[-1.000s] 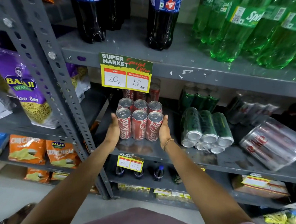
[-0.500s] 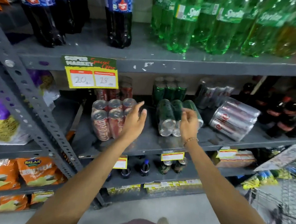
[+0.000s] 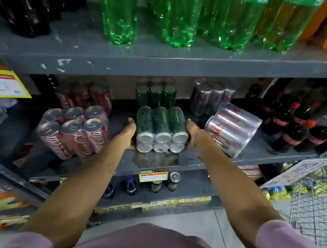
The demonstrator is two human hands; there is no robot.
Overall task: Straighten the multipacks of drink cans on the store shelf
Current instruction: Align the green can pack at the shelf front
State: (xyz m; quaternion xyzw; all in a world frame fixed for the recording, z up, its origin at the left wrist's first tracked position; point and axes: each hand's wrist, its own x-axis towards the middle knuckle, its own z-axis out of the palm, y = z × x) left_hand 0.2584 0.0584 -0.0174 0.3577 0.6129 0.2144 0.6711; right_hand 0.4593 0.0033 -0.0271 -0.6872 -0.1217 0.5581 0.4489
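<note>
Counts on the grey metal store shelf (image 3: 195, 160)

Six shrink-wrapped multipacks of drink cans sat on it: two red cola packs, one at the front (image 3: 74, 131) and one behind (image 3: 85, 97); two dark green packs, one lying on its side (image 3: 161, 129) and one upright at the back (image 3: 156, 93); two silver packs, one lying tilted (image 3: 233, 128) and one upright behind (image 3: 211, 97). Each front pack showed six can ends. Two bare hands, the left hand (image 3: 128, 130) and the right hand (image 3: 194, 130), flanked the lying green pack.

Green bottles (image 3: 117, 15) cut off at top edge. Price tag (image 3: 5, 84) blurred, unreadable. Rear red multipack (image 3: 84, 97) dim, partly hidden behind front pack.
</note>
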